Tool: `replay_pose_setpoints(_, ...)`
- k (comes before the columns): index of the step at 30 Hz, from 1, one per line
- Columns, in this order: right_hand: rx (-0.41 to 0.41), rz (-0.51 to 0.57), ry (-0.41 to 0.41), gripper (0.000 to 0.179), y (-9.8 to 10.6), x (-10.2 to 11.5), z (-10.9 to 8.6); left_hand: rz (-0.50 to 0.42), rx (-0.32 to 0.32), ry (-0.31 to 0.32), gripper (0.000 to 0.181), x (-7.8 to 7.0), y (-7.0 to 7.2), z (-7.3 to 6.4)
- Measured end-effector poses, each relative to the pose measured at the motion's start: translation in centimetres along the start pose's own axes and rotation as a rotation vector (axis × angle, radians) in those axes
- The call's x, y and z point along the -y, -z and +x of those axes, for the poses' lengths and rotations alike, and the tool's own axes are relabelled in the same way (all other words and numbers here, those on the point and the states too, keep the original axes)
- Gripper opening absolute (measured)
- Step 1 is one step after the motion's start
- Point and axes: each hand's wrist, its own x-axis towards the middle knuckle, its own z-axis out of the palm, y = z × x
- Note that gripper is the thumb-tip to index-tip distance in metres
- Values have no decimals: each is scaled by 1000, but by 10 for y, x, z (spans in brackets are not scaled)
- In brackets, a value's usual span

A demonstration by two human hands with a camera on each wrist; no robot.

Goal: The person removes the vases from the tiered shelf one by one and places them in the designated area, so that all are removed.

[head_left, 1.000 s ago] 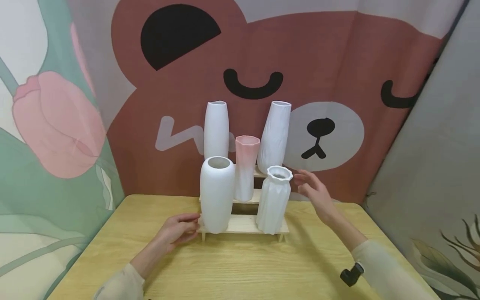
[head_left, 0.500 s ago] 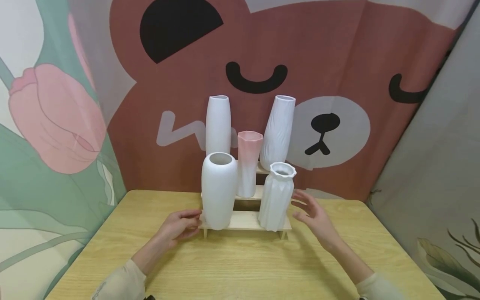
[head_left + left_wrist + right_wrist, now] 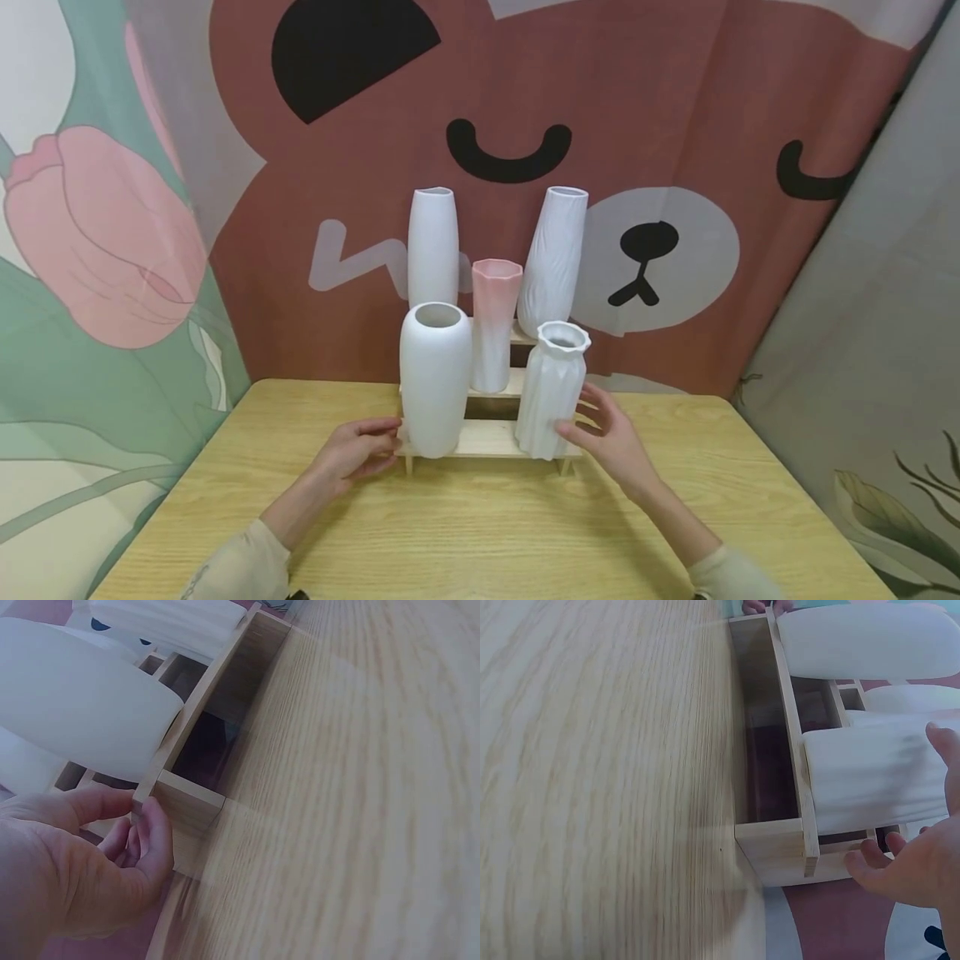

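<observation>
A tiered wooden stand [image 3: 487, 439] holds several upright vases. On its lowest step are a smooth white vase [image 3: 435, 383] at the left and a white fluted vase [image 3: 551, 387] with a scalloped rim at the right. My left hand [image 3: 90, 855] pinches the left end of the lowest board between thumb and fingers. Around the right side of the fluted vase, my right hand [image 3: 615, 442] is spread, its thumb in front and fingers behind. In the right wrist view, the fingertips [image 3: 862, 862] lie beside the step's end; whether the thumb touches the vase I cannot tell.
A pink-and-white vase [image 3: 495, 325] stands on the middle step. Behind it, a tall white vase [image 3: 433, 246] and a textured white vase [image 3: 555, 258] stand higher up. The stand sits on a wood-grain table [image 3: 450, 533], with a bear-print cloth [image 3: 337, 333] behind.
My right hand has come down from beside the fluted vase's rim and moved left to its lower body. My left hand stays at the stand's left end. The view has tilted slightly.
</observation>
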Motion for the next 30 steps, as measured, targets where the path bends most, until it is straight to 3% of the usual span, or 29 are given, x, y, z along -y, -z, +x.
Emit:
replay_pose_setpoints(7,-1,21,-49,74,-8,-2,2,-2,-8,5,48,2,1,0)
replay_pose_setpoints(30,-6,34,-17,74,-17,-10,7,6,2,10,47,0,1,1)
